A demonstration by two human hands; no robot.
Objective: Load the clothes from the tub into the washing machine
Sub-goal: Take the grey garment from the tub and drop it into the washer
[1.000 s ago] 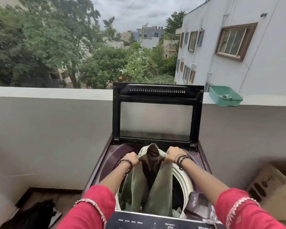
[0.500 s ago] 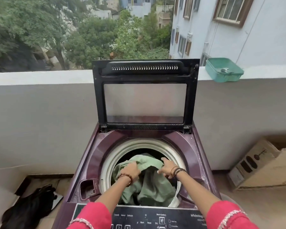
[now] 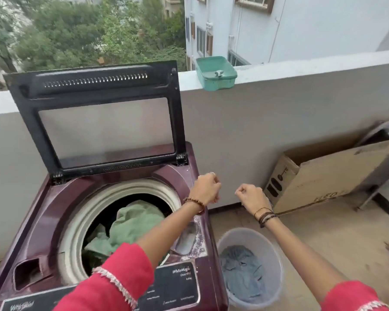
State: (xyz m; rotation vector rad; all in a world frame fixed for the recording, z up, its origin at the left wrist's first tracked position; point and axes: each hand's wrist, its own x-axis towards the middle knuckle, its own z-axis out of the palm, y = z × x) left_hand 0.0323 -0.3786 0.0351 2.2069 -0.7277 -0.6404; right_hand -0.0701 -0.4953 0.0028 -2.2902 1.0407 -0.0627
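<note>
Top-loading washing machine [image 3: 43, 223], maroon, lid [image 3: 99, 117] raised upright against balcony wall [image 3: 279, 122]. Green garment [image 3: 133, 223] inside drum. Left hand [image 3: 206, 189] and right hand [image 3: 253, 197] loosely curled, holding nothing, raised beyond machine's right edge. Translucent tub [image 3: 276, 257] on floor beside machine, containing blue-grey clothes [image 3: 243, 272]. Teal tray [image 3: 216, 72] on parapet. Cardboard box [image 3: 323, 176] against wall.

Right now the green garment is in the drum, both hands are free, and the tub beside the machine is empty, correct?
Not quite: the head view shows the tub holding a blue-grey garment. The green garment is in the drum, and the left hand and right hand hold nothing.
</note>
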